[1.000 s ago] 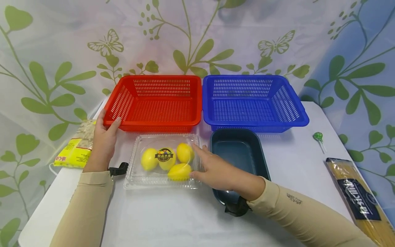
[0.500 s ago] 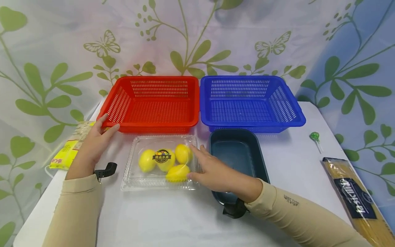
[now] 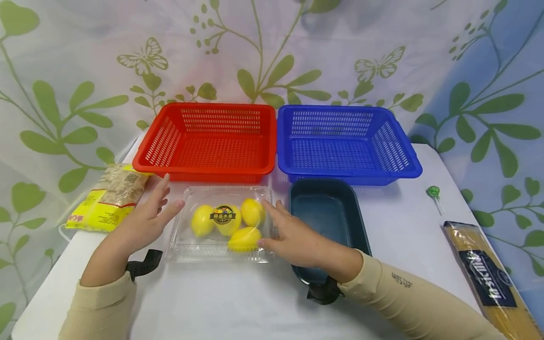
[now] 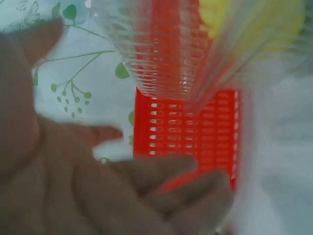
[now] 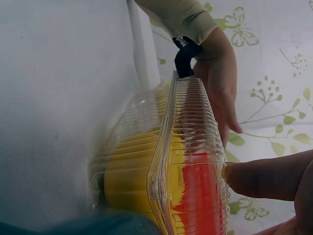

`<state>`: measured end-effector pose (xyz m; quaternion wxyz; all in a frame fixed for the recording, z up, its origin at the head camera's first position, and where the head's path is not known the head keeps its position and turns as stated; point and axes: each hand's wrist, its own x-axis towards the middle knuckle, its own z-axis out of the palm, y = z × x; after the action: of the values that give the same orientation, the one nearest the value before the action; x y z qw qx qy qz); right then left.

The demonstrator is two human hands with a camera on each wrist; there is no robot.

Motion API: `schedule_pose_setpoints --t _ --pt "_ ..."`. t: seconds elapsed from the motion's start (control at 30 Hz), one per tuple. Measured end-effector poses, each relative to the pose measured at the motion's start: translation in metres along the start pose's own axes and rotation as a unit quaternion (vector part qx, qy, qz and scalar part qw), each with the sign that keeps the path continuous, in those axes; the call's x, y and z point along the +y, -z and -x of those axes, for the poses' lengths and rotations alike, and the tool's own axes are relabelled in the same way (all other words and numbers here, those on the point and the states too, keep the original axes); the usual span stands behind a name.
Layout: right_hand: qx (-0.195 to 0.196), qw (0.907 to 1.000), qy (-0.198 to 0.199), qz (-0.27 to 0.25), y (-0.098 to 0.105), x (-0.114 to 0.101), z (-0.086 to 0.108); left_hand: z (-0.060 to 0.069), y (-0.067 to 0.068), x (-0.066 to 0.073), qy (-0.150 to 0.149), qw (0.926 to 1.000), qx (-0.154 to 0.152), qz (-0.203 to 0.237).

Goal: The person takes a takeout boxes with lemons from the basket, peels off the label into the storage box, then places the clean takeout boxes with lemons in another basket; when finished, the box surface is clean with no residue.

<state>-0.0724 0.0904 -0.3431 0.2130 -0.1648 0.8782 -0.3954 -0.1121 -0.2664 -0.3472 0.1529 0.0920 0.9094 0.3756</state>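
Note:
A clear plastic clamshell box [image 3: 180,236] lies on the table with several yellow lemons [image 3: 203,221] inside and a dark fruit label [image 3: 223,215] on its lid. My right hand [image 3: 301,238] reaches over the dark blue-green dish [image 3: 327,203], its fingers extended at the box's right edge. In the right wrist view, the thumb [image 5: 264,177] lies against the box's ribbed side, or very close to it. My left hand [image 3: 138,231] hovers left of the box with its fingers loosely spread; the left wrist view shows nothing in the palm.
A red basket [image 3: 204,175] and a blue basket [image 3: 348,179] stand side by side behind the box. At left lies a yellow food bag [image 3: 110,200]. On the right are a green lollipop [image 3: 433,191] and a pack of spaghetti [image 3: 484,274].
My left hand has left the red basket's front left corner and moved down and toward the box. The right hand has stayed at the box's right edge.

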Motion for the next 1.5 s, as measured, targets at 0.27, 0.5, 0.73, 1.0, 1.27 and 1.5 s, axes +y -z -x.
schedule_pose_setpoints --t 0.27,0.5,0.73,1.0,1.27,1.5 --pt "0.001 1.0000 0.007 -0.003 -0.001 -0.001 -0.001 0.003 -0.012 -0.029 -0.130 0.9871 -0.079 0.051" --pt "0.000 1.0000 0.001 -0.006 -0.002 0.000 0.000 -0.004 -0.028 -0.039 -0.113 0.9846 -0.080 0.107" --pt "0.003 1.0000 0.002 -0.007 -0.001 0.000 0.001 -0.004 -0.032 -0.033 -0.105 0.9889 -0.072 0.076" --pt "0.001 1.0000 0.003 -0.006 -0.001 0.000 0.000 -0.005 -0.035 -0.038 -0.107 0.9894 -0.066 0.071" --pt "-0.002 0.9999 0.007 -0.007 -0.001 -0.001 0.000 -0.005 -0.033 -0.042 -0.121 0.9901 -0.059 0.039" --pt "-0.007 0.9999 0.009 -0.007 0.001 -0.001 0.000 -0.004 -0.032 -0.040 -0.122 0.9900 -0.058 0.041"
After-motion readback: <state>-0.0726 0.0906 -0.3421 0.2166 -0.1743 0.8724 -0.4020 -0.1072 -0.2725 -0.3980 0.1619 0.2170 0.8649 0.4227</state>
